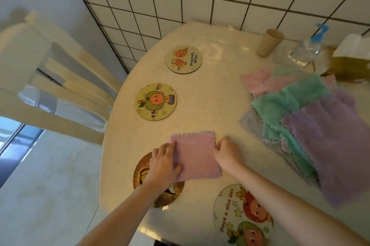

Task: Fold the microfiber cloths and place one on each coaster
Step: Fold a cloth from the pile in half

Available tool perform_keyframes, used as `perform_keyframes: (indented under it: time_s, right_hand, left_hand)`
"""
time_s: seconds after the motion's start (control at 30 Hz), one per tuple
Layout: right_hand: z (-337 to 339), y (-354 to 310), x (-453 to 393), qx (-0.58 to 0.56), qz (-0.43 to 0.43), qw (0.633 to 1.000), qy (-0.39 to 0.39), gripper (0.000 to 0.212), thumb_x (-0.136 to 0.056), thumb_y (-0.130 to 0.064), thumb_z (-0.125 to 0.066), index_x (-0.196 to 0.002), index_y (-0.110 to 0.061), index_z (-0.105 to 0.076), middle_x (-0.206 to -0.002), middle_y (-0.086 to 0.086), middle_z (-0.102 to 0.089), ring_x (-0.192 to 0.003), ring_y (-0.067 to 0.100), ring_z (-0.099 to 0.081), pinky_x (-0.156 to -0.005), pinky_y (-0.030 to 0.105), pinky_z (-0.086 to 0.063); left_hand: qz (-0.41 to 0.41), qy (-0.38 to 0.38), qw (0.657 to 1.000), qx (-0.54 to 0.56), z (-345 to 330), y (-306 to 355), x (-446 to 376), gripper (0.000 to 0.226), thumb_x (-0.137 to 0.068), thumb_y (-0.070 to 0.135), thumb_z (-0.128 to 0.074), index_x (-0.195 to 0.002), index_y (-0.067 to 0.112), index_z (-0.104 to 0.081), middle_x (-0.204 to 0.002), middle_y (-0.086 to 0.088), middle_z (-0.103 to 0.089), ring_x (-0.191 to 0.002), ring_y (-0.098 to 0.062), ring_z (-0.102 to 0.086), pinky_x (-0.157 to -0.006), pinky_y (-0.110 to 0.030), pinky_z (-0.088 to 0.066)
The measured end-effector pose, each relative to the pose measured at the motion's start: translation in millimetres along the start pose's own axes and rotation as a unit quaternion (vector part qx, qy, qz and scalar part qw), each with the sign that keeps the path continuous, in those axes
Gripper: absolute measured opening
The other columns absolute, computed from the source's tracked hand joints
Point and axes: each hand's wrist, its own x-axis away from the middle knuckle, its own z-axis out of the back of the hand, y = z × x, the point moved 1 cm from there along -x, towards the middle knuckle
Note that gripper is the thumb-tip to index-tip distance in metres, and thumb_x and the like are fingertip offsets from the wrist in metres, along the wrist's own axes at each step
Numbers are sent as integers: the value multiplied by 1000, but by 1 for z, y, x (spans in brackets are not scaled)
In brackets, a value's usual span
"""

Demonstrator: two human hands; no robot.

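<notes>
Two bare forearms are reaching in from the bottom edge over a round cream table [200, 105]. Both hands are gripping a folded pink cloth [195, 156]: the left hand [165, 165] is pinching its left edge, the right hand [227, 152] its right edge. This cloth is lying partly over a brown coaster [144, 177]. Three more cartoon coasters are sitting uncovered nearby. Unfolded teal, purple and pink cloths [312, 117] are lying piled to the right.
</notes>
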Motion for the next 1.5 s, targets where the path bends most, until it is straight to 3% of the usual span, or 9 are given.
perform_keyframes:
  time_s: [0.13, 0.2, 0.37, 0.47, 0.6, 0.83, 1.07, 1.27, 1.5]
  right_hand:
    - [-5, -5, -2, -186, -71, 976, -85, 28, -83, -30, -60, -99, -7, -57, -95, 10, -66, -80, 24, -64, -64, 34, -52]
    - [-4, -7, -3, -211, -85, 970, -91, 34, -81, -33, -63, -99, -5, -60, -98, 15, -68, -83, 28, -65, -66, 35, -52]
    - [4, -14, -9, -219, -123, 963, -96, 51, -81, -33, -64, -120, -2, -53, -114, 16, -62, -103, 32, -61, -81, 35, -50]
    - [13, -11, -11, -306, -150, 932, -120, 61, -75, -25, -74, -126, -3, -48, -113, 16, -61, -100, 31, -62, -79, 36, -53]
    - [36, -18, -24, -345, -133, 917, -149, 49, -69, -21, -80, -111, -6, -59, -102, 12, -68, -79, 21, -64, -54, 23, -41]
    - [79, -92, -82, -471, -82, 857, -194, 13, -80, -12, -68, -92, -9, -63, -65, 7, -59, -53, 20, -54, -49, 23, -43]
    - [102, -159, -168, -552, -84, 819, -134, 25, -82, -9, -62, -106, -11, -57, -75, 7, -55, -59, 20, -53, -52, 27, -46]
    - [97, -182, -233, -578, -94, 805, -91, 23, -85, -7, -62, -107, -5, -60, -81, 11, -59, -72, 27, -59, -67, 34, -51]
    - [78, -179, -268, -608, -127, 781, -60, 9, -83, 0, -62, -92, -4, -62, -79, 13, -65, -68, 26, -65, -67, 40, -58]
  left_hand:
    - [201, 53, 936, 285, 8, 21, -2, 41, -82, 10, -61, -119, 19, -46, -103, 1, -57, -98, -21, -56, -77, -34, -49]
    - [252, 60, 901, 349, 11, 26, -4, 38, -81, 12, -67, -112, 19, -46, -93, 4, -57, -93, -21, -58, -80, -38, -53]
    - [310, 9, 796, 519, 14, 31, -13, 50, -57, 21, -82, -97, 4, -57, -99, -15, -65, -88, -30, -63, -82, -43, -54]
    - [288, -43, 759, 582, 21, 36, -11, 25, -71, 6, -77, -92, -2, -65, -97, -20, -68, -83, -35, -66, -77, -45, -55]
    - [225, -68, 771, 591, 46, 31, -28, 24, -82, 4, -68, -103, -5, -63, -91, -18, -69, -77, -32, -65, -64, -37, -54]
    - [107, -87, 849, 510, 144, 16, -136, 11, -88, 24, -66, -84, 14, -65, -61, 0, -57, -44, -10, -48, -39, -18, -36]
    - [59, -103, 876, 467, 216, 16, -268, 48, -77, 10, -77, -122, 14, -61, -113, -12, -67, -101, -28, -66, -88, -42, -54]
    - [33, -39, 922, 383, 224, 21, -354, 31, -79, 8, -74, -109, 16, -67, -105, -12, -69, -93, -28, -68, -84, -45, -56]
    - [-24, -15, 955, 297, 211, 30, -403, 27, -84, 8, -68, -111, 13, -68, -100, 0, -66, -84, -5, -58, -66, -13, -43]
